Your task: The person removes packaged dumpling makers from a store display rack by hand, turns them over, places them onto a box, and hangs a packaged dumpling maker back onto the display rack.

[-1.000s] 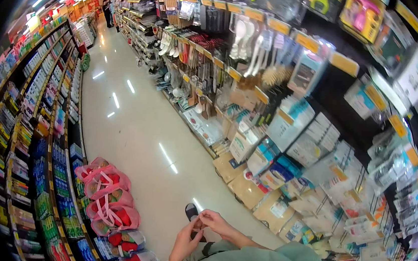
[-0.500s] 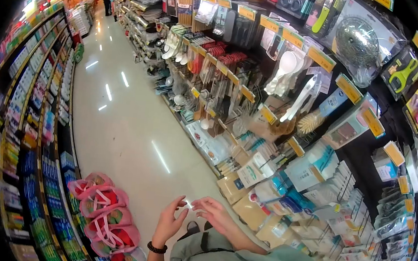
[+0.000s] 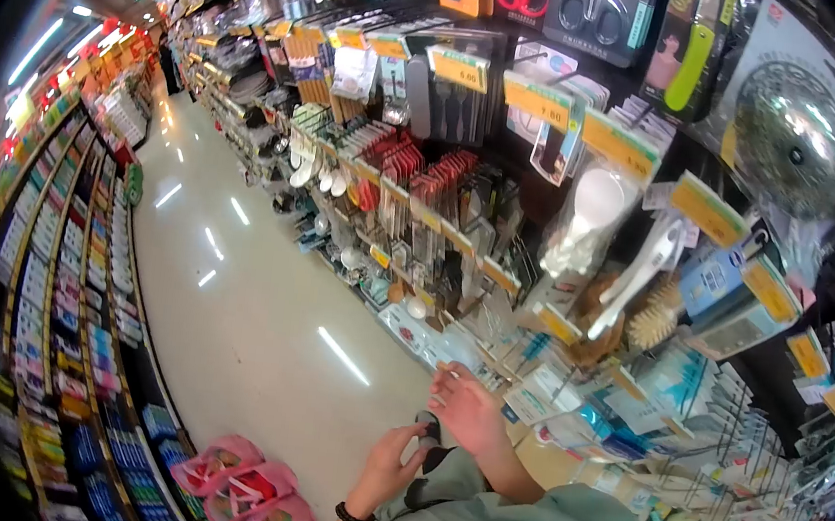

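My left hand (image 3: 389,471), with a dark beaded bracelet at the wrist, hovers low in front of my body. Its fingers are loosely bent and apart, holding nothing. A little higher and to the right, my right hand (image 3: 468,411) is also empty, its fingers half curled and spread. It is nearest to the lower goods of the right-hand rack, without visible contact. On that rack hang a white spoon (image 3: 599,200) in clear wrap, a white-handled utensil (image 3: 638,272), a pale bristle brush (image 3: 653,315) and a round metal strainer (image 3: 796,136) on a card.
Pink bags (image 3: 249,495) stand on the floor by the left shelf (image 3: 61,307), which is packed with small goods. A shiny aisle floor (image 3: 258,346) runs to the far end. Scissors (image 3: 594,14) and price tags (image 3: 539,99) line the upper right rack.
My view has moved nearer to the right-hand rack, so its goods look larger. Both hands have shifted right in view, and my right hand is now raised above the left. Both stay empty.
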`<state>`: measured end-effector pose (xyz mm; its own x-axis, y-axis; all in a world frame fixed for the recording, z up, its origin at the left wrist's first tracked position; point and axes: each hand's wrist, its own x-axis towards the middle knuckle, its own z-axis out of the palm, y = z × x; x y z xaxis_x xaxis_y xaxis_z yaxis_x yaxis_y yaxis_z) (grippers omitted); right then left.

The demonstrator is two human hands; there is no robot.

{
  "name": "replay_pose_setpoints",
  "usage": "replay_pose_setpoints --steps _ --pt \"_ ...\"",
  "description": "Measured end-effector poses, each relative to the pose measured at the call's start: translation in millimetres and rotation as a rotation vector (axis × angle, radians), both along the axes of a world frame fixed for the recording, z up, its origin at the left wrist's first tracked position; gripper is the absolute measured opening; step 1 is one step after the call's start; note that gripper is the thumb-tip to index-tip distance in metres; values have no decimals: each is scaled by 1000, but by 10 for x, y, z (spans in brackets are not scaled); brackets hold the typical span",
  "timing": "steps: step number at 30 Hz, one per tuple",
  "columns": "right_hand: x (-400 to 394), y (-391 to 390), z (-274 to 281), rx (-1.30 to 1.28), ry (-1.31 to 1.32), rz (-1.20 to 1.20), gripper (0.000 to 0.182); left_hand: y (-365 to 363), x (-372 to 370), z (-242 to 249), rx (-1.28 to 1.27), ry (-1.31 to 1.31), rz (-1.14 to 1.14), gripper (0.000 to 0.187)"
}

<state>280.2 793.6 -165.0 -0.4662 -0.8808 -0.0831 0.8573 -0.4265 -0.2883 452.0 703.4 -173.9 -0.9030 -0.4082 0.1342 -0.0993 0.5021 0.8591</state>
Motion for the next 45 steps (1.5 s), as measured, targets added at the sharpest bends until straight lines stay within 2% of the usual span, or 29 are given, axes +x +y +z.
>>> replay_pose_setpoints --steps 2,5,6,10,12,16,17,18,19,21,25,28,31,34,37,38,41,43,45 --pt "-313 -276 192 -84 1 -13 23 -260 -336 199 6 43 -19 33" --pt "-754 -715 299 -134 -40 -112 28 -791 -861 415 -197 143 -38 31" --pt "-912 -835 336 -210 -21 -94 31 -959 -1070 534 -222 164 -26 29" --pt "-1329 -1126 610 -208 102 -285 36 -1499 -2005 992 -345 402 -8 25" --pt "-1470 -1211 711 -118 168 -410 36 -1684 -2541 1208 -359 563 -22 23" --pt "-1662 -1309 678 -38 247 -571 40 -1783 -3706 1618 -204 748 -86 24" --pt "-1700 -1340 689 -13 263 -607 40 -1795 -3990 1627 -183 770 -97 32" --pt "-1727 -1377 718 17 290 -636 42 -1820 -4260 1638 -379 857 -35 42" --pt "-1757 -1430 767 32 304 -661 43 -1853 -4552 1624 -382 916 -76 52" --pt "-1841 -1572 886 78 328 -710 45 -1772 -4892 1681 -206 873 -38 61" --pt "-2283 -1998 875 226 320 -818 44 -1686 -5213 1670 -109 845 -32 77" --pt "-2605 -2211 990 210 162 -911 37 -1712 -5407 1624 -72 866 -37 94" --pt "-2876 -2240 929 207 41 -944 33 -1712 -5478 1636 -24 858 -60 101" --pt "-3060 -2218 947 235 -16 -1023 36 -1667 -5511 1682 14 843 -66 102" --pt "-3241 -2175 823 277 30 -1074 42 -1622 -5525 1676 29 818 -69 101" --pt "-3268 -2177 792 378 105 -1119 50 -1613 -5511 1683 17 801 -63 102" --pt "-3357 -2140 738 240 168 -1070 52 -1577 -5556 1713 0 824 -18 108" --pt "-3419 -2104 681 235 130 -1009 51 -1531 -5599 1713 -28 860 80 116" --pt "-3424 -2115 683 162 84 -1013 52 -1534 -5645 1705 -56 877 104 116"
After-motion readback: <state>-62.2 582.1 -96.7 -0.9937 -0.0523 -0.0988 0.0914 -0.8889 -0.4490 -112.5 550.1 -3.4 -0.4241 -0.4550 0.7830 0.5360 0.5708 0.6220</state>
